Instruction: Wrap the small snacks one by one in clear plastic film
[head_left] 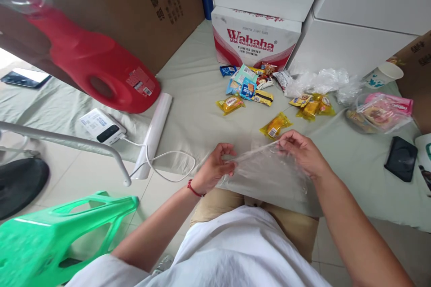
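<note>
Clear plastic bag [266, 170] stretched between both hands, low in the middle of the view, hanging over the near edge of the pale green sheet [195, 112] and just above the lap. Left hand [215, 168] pinching the bag's left corner, fingers curled tight on the film, red cord around the wrist. Right hand [301, 150] gripping the upper right edge, thumb and fingertips closed on the plastic, pulling the rim taut. Just beyond the bag, almost touching the right hand, a yellow snack packet [275, 125]. Farther back, a scatter of small wrapped snacks [247, 85] in blue, yellow and white, lying in front of a red-and-white Wahaha carton [254, 38]. Off to the right, more yellow packets [313, 106] beside crumpled clear plastic [319, 81], then a bag with pink wrapping [384, 110], a paper cup [385, 74] and a black wallet-like object [400, 158]. On the left, a big red detergent jug [90, 63] lying on its side, a white power bank [103, 125] with a white cable [168, 161] looping toward the left hand, and a white roll [155, 130] alongside. Green plastic stool [60, 228] at bottom left, on the tiled floor.
</note>
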`<state>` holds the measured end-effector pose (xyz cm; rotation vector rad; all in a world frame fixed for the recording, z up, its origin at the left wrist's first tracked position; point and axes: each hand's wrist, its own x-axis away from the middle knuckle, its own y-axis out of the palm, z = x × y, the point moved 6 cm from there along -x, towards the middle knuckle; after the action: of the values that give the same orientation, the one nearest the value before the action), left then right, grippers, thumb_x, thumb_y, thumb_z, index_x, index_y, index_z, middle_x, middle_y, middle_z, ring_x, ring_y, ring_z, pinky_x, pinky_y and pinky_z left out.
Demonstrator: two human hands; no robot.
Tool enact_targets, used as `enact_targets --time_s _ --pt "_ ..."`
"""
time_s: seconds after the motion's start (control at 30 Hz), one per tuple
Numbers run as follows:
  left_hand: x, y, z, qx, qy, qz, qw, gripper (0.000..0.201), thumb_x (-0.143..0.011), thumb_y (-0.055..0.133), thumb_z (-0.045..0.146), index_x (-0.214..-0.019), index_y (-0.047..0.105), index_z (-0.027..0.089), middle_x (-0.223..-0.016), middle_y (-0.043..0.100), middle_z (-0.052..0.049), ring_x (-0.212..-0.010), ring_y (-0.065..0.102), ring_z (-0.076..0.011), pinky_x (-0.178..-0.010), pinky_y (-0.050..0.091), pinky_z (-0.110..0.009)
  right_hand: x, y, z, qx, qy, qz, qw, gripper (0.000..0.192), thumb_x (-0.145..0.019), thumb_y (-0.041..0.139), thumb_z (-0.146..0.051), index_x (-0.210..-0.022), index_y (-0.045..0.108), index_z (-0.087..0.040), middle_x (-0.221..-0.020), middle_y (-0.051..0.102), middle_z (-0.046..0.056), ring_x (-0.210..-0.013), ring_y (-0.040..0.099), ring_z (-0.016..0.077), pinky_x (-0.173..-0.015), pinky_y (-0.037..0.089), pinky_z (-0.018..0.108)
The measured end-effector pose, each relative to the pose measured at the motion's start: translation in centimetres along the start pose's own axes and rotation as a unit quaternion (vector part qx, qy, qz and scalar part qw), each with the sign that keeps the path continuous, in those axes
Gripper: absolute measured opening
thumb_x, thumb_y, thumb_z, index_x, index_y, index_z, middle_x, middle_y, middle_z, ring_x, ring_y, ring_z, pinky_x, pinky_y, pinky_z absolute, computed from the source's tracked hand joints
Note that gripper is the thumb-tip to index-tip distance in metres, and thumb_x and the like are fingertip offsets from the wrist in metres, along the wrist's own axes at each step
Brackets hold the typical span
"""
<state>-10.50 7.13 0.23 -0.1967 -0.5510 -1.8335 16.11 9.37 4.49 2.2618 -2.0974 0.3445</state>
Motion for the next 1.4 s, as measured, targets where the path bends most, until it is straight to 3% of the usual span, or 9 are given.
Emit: enact_targets --time_s 0.17,0.4,0.6,0.73,0.87,1.0,1.13,1.3,1.4 --pt "2.4 -2.9 -0.8 -0.03 -0.031 0.047 0.998 0.06 -0.069 0.091 0.031 -0.116 0.055 0.021 -0.109 0.061 -0.001 -0.055 0.056 -0.0025 -0.053 0.048 -0.021 -3.5 -1.2 1.4 0.116 0.017 0.065 0.991 0.02 -0.086 0.065 -0.042 -0.086 0.059 -0.023 -0.073 0.061 -0.001 -0.052 0.053 0.0122 -0.049 0.041 0.026" --pt "5.7 -5.7 -0.7 -0.128 -0.021 0.156 0.979 0.048 -0.074 0.085 0.044 -0.105 0.058 0.02 -0.099 0.061 -0.001 -0.062 0.052 -0.0067 -0.055 0.045 -0.022 -6.2 0.1 0.5 0.35 -0.079 0.087 0.929 0.013 -0.09 0.055 -0.029 -0.086 0.064 -0.021 -0.074 0.066 0.002 -0.063 0.054 0.0163 -0.064 0.037 0.029" --pt "9.7 -2.4 7.2 -0.4 0.26 0.365 0.799 0.012 -0.087 0.07 0.024 -0.099 0.067 0.024 -0.093 0.06 -0.003 -0.07 0.051 -0.0154 -0.068 0.046 -0.03 -6.5 2.6 -0.9 0.438 -0.136 0.039 0.888 0.017 -0.095 0.051 -0.027 -0.092 0.068 -0.022 -0.084 0.07 0.005 -0.073 0.057 0.0193 -0.065 0.031 0.029" --pt "8.5 4.9 9.5 -0.481 0.416 0.227 0.737 0.022 -0.087 0.064 0.012 -0.099 0.073 0.028 -0.099 0.069 -0.006 -0.088 0.062 -0.0231 -0.085 0.051 -0.039 -6.1 4.2 -2.1 0.496 -0.177 0.0 0.85 0.023 -0.101 0.048 -0.027 -0.099 0.07 -0.021 -0.095 0.071 0.008 -0.082 0.06 0.0209 -0.065 0.031 0.03" --pt "2.0 9.1 5.0 -0.563 0.373 -0.002 0.738 0.027 -0.091 0.055 0.008 -0.103 0.073 0.023 -0.107 0.074 -0.009 -0.111 0.066 -0.0263 -0.098 0.052 -0.044 -6.5 3.7 -2.7 0.573 -0.187 0.02 0.797 0.032 -0.106 0.041 -0.032 -0.107 0.072 -0.022 -0.098 0.07 0.009 -0.082 0.06 0.0211 -0.062 0.031 0.031" --pt "-3.5 7.4 0.5 -0.624 0.287 0.005 0.727 0.027 -0.097 0.053 0.018 -0.119 0.068 0.02 -0.134 0.069 -0.012 -0.134 0.058 -0.0293 -0.119 0.036 -0.06 -5.6 0.3 -4.1 0.576 -0.261 0.101 0.768 0.033 -0.104 0.043 -0.029 -0.117 0.071 -0.019 -0.118 0.068 0.013 -0.1 0.06 0.0254 -0.078 0.045 0.034" --pt "-4.9 5.4 -0.1 -0.622 0.278 -0.008 0.732 0.028 -0.096 0.053 0.02 -0.12 0.066 0.019 -0.148 0.061 -0.013 -0.144 0.051 -0.0266 -0.124 0.032 -0.055 -0.2 -1.6 -5.5 0.522 -0.342 0.227 0.748 0.03 -0.1 0.051 -0.023 -0.124 0.069 -0.017 -0.127 0.064 0.017 -0.115 0.057 0.0307 -0.098 0.049 0.046" --pt "-6.3 2.5 2.2 -0.622 0.268 -0.107 0.728 0.024 -0.081 0.051 0.006 -0.09 0.068 0.021 -0.148 0.063 -0.006 -0.148 0.047 -0.0266 -0.123 0.034 -0.057 7.0 4.2 -0.1 0.525 -0.394 -0.097 0.748 0.036 -0.099 0.054 -0.014 -0.13 0.069 -0.024 -0.138 0.066 0.01 -0.129 0.057 0.0264 -0.11 0.05 0.047" --pt "-7.6 -0.1 4.0 -0.618 0.262 -0.146 0.727 0.022 -0.076 0.05 0.004 -0.068 0.063 0.02 -0.142 0.068 -0.004 -0.149 0.046 -0.0273 -0.122 0.038 -0.054 9.0 4.2 2.4 0.511 -0.348 -0.155 0.771 0.036 -0.101 0.057 -0.023 -0.136 0.065 -0.019 -0.15 0.058 0.012 -0.137 0.054 0.0278 -0.114 0.049 0.051"
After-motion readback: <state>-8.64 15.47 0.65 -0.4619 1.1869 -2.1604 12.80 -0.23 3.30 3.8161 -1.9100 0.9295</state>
